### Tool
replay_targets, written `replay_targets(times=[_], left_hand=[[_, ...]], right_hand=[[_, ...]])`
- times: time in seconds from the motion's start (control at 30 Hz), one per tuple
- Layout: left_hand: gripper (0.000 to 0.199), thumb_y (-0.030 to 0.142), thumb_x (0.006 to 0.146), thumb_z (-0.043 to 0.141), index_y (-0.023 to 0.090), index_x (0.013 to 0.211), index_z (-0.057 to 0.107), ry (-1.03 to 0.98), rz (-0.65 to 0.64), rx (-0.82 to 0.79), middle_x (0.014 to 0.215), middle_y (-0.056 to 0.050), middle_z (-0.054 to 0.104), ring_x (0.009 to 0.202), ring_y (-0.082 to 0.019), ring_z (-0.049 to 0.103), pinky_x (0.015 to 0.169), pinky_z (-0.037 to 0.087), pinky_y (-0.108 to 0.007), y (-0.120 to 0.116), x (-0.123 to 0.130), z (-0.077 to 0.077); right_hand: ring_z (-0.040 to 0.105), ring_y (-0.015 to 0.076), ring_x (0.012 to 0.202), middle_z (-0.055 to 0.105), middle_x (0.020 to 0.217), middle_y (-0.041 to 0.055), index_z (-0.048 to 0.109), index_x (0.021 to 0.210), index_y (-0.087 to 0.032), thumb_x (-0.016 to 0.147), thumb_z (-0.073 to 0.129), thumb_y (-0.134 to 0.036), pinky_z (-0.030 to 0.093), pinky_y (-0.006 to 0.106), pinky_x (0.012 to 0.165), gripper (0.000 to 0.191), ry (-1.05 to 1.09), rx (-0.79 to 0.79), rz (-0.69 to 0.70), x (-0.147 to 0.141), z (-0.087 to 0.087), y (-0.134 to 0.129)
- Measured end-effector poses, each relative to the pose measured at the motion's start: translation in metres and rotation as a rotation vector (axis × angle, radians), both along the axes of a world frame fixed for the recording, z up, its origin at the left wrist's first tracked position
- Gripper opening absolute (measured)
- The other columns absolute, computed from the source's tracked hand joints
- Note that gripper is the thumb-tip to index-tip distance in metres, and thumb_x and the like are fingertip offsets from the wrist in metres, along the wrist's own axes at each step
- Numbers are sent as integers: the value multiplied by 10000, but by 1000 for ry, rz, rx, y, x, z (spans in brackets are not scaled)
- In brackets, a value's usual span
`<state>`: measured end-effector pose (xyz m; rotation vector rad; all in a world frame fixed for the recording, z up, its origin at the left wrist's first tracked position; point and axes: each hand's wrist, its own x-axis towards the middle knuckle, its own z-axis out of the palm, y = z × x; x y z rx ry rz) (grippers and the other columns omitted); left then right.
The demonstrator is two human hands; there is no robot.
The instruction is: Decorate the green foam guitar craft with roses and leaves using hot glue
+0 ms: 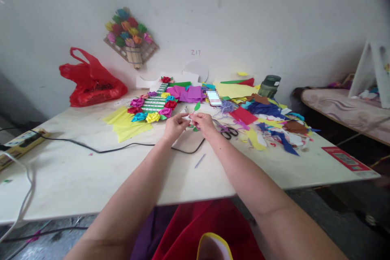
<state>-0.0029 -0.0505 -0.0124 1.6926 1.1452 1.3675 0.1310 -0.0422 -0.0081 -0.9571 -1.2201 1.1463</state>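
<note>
My left hand (176,126) and my right hand (203,123) meet above the middle of the table, fingertips pinched close together. A green paper leaf (197,106) rises just beyond the right fingertips, its thin stem running down to them. Something small and whitish shows between the two hands, too small to name. More green bits lie partly hidden beneath my fingers. Black-handled scissors (229,132) rest to the right of my right hand. Behind my left hand lies a green-and-white striped panel (154,104) edged with colourful paper flowers (152,117).
Yellow sheets (128,125) lie left of the panel. Paper scraps (271,109), a phone (213,98) and a dark bottle (269,85) occupy the right. A black cable (100,152) crosses the table from a power strip (22,142). A red bag (93,83) stands back left.
</note>
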Motion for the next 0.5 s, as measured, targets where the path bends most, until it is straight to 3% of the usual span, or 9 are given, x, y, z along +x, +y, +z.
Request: replay_targets(times=[0.2,0.5], left_hand=[[224,239,696,612,214,891,719,336,245,204,629,-35,661,591,-160,564,596,364,-251,-2,1,4],[217,245,740,577,223,898,725,456,278,208,625,-44,659,624,-180,575,594,344,-252,-3,0,7]], right_hand=[[298,30,343,464,425,-46,549,542,-152,583,653,-362,191,178,340,237,30,-25,25,1,-2,2],[307,32,348,496,429,-39,571,594,-139,581,641,-311,179,182,347,186,-11,-69,168,7,5,1]])
